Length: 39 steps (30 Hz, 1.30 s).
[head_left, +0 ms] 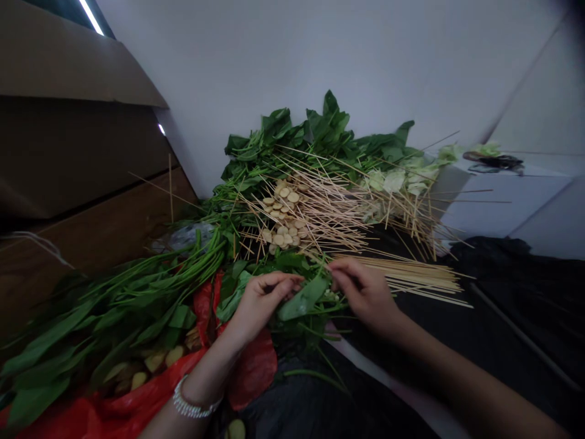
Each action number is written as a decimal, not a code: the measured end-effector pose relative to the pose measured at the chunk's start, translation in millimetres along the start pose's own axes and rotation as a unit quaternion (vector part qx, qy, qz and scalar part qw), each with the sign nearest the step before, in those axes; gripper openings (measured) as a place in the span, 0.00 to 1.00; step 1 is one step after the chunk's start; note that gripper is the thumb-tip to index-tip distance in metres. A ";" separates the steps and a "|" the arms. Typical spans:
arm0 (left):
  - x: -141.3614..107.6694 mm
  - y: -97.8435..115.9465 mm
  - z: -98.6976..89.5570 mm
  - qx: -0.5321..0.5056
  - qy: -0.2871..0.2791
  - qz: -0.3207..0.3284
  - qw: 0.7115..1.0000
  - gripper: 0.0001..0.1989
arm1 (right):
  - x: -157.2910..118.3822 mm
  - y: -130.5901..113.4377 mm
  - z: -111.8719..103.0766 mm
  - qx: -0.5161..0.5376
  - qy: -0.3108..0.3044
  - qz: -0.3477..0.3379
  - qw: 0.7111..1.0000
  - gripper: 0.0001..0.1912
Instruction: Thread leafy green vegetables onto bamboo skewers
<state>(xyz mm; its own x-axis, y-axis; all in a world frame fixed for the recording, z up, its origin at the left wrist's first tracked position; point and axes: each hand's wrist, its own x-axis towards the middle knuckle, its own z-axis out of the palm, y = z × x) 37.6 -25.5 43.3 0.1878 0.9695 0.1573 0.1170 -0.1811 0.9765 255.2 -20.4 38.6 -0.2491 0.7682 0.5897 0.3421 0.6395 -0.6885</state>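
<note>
My left hand (269, 299), with a bracelet at the wrist, is closed with fingertips pinched on a leafy green (304, 300) near the centre. Just right of it, my right hand (359, 286) pinches a thin wooden stick (317, 259) and stem at the top of the same greens. Bare skewers (420, 277) lie in a bundle beyond my right hand. Behind my hands sit skewered pale round slices (283, 235), their sticks fanned to the right. Long-stemmed greens (123, 299) spread out at the left.
More leafy greens (320, 131) lie along the wall, with pale cabbage skewers (402, 180) beside them. A red plastic bag (253, 372) holds slices at lower left. Cardboard (73, 158) stands left; black plastic (525, 292) lies right.
</note>
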 end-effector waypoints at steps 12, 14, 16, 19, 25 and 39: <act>-4.1 -26.1 11.4 0.393 -0.047 0.269 0.878 0.09 | 19.7 27.9 -25.9 0.162 0.119 0.157 0.967 0.11; -5.1 -29.6 14.1 0.458 -0.064 0.275 0.843 0.09 | 19.5 28.2 -24.5 0.161 0.109 0.153 0.969 0.11; -5.3 -32.6 16.6 0.511 -0.075 0.271 0.812 0.08 | 18.5 28.6 -23.0 0.162 0.094 0.143 0.972 0.11; -5.1 -35.6 19.1 0.561 -0.094 0.255 0.782 0.07 | 16.5 29.2 -20.9 0.164 0.080 0.139 0.973 0.11; -6.6 -32.3 18.6 0.568 -0.141 0.223 0.779 0.10 | 15.3 28.4 -17.6 0.175 0.066 0.152 0.971 0.11; 4.4 -10.7 5.3 -0.117 0.007 -0.075 0.990 0.13 | 10.2 27.4 -11.9 0.164 0.021 0.162 0.973 0.12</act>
<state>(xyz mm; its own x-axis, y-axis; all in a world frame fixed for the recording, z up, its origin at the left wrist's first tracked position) 42.3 -20.2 32.8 0.1710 0.9852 0.0077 -0.0868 0.0073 0.9962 272.9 4.6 30.7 -0.1362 0.9333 0.3324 0.0865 0.3454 -0.9345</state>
